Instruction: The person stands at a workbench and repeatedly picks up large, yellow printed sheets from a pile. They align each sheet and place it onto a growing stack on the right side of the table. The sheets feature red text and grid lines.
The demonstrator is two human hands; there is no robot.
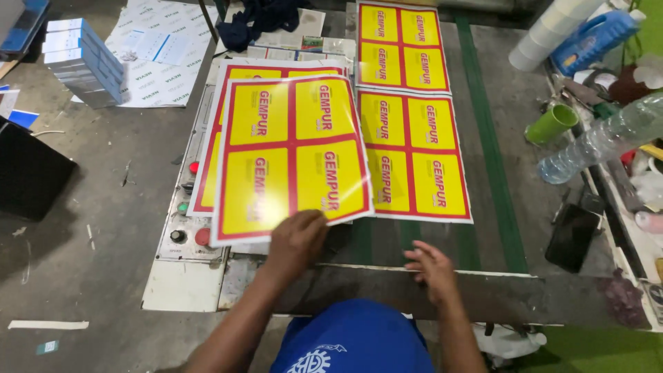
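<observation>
Yellow-and-red printed sheet (290, 155) lies atop a stack at centre-left of the desk (483, 166), long axis running up the frame and slightly tilted. Left hand (297, 242) pinches its lower edge; right hand (431, 268) rests open on bare desk, apart from the sheet.

Yellow-panelled printed sheets (290, 155) with red grid borders (white edges), green cup (550, 124)
</observation>
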